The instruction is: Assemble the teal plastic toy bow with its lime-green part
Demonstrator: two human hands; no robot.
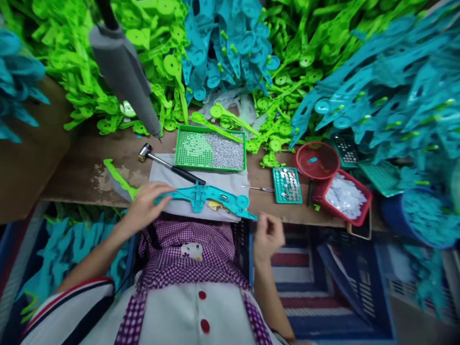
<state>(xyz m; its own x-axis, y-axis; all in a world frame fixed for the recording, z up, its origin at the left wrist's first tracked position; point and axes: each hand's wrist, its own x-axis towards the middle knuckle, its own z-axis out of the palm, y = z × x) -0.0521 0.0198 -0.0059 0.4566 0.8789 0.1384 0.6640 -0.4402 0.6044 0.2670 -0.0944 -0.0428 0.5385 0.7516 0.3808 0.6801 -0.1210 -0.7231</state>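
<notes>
Our left hand (145, 206) lies flat on the end of the teal plastic piece (208, 197), pinning it on the grey cloth (230, 182). Our right hand (268, 235) hangs loosely curled and empty just right of it, with the hammer (168, 165) close behind for easy reach

Taking the green tray (210, 151) as landmark: behind it and to both sides, heaps of green parts (143, 72) and teal parts (388, 86) wall off the bench, and a grey post (124, 72) slants down just to its left rear. In front of it a hammer (168, 165) lies across the grey cloth (230, 184), and the teal piece (208, 196) spans most of that cloth, so the near edge is crowded. Bare bench (86, 175) lies open to the tray's left, and a narrow strip to its right, before the small teal tray (286, 184), red bowl (317, 160) and red bin (343, 196).
</notes>
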